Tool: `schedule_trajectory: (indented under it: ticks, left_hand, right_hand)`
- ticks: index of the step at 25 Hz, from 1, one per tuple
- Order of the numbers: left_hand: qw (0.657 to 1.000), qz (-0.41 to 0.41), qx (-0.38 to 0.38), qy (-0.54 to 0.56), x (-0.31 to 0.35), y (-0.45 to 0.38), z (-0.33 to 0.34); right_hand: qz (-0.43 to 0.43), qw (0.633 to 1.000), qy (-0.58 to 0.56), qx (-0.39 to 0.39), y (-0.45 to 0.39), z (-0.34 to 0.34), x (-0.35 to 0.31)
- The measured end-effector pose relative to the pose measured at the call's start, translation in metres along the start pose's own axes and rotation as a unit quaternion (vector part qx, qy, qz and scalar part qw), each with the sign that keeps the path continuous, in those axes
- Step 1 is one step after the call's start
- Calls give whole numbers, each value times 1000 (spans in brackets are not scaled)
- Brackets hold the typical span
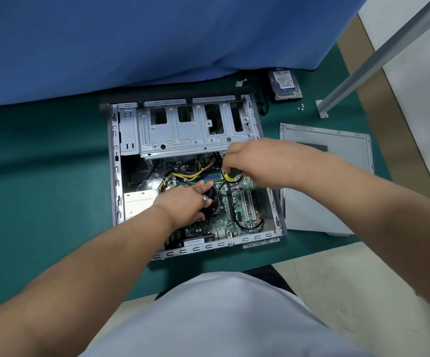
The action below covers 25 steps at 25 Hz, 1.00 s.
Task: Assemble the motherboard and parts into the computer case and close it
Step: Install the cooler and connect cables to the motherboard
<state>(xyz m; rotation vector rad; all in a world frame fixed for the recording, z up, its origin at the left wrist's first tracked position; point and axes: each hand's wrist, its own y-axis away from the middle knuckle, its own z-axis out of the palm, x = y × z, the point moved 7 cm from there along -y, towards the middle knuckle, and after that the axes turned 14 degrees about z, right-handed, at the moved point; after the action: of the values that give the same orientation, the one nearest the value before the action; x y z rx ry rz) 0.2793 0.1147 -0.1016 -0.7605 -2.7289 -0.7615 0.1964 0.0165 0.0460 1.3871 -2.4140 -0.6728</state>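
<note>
The open computer case lies flat on the green mat. The green motherboard sits inside it, with yellow cables across its upper part. My left hand grips the black CPU cooler fan in the middle of the board. My right hand holds a screwdriver with a green and yellow handle, its shaft pointing down beside the fan's upper right corner. The silver drive cage fills the case's far half.
The case's grey side panel lies on the mat to the right. A hard drive rests behind the case's right corner, with small screws near it. A metal table leg slants at the right. Blue cloth hangs behind.
</note>
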Motion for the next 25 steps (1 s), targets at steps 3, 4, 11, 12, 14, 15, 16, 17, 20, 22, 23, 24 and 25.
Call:
schedule_trajectory:
  ticks: [3,4,11,12,14,15,16,17,20,22,23,24,25]
  left_hand:
    - [1000,-4,0,-1,-1,0,1]
    - [1000,-5,1,-1,-1,0,1]
    - [1000,-16,-4,11,-2,-1,4]
    - [1000,-16,-6,13,-2,-2,4]
    - [1000,-17,-9,14,-2,-3,5]
    - [1000,-16,-12,15,-2,-3,5]
    - [1000,-14,-16,14,-2,-3,5]
    - [1000,-12,-21,12,-2,-3,5]
    - [999,-10,-34,4,-2,-4,5]
    - [999,-13,-44,-6,-1,-4,4]
    - [999,-12,-46,-10,-1,-5,4]
    - [999,-12,-47,-13,-1,-5,5]
    - [999,-11,-48,-13,-1,-6,5]
  right_hand:
    - [-34,996,80,-6,0,-3,-13]
    - [-41,994,97,-4,0,-3,-16]
    - [210,975,-71,2,3,6,5]
    - [259,963,-77,24,6,9,6]
    - [278,957,-61,63,8,12,3]
    - [239,967,-56,68,7,11,0]
    - [181,980,-54,64,6,6,-3]
    - [123,989,-50,58,5,0,-2]
    - [1,1000,14,15,6,-11,1]
    - [3,1000,14,15,7,-16,2]
    - [30,999,0,27,7,-17,2]
    - [77,996,-23,40,8,-16,4]
    - [138,989,-38,45,8,-14,6]
